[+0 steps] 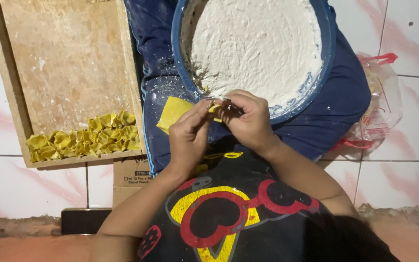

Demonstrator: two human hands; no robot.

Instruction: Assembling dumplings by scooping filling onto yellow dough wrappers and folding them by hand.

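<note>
Fingers (208,107) of left hand (188,136) and right hand (249,121) pinch closed on a yellow wrapper (214,107) at frame center, below the blue bowl (326,58).

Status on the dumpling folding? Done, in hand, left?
Done: a heap of folded yellow dumplings fills the wooden tray's near edge. In hand: left hand and right hand pinch a yellow wrapper. Left: white filling fills the blue bowl.
</note>
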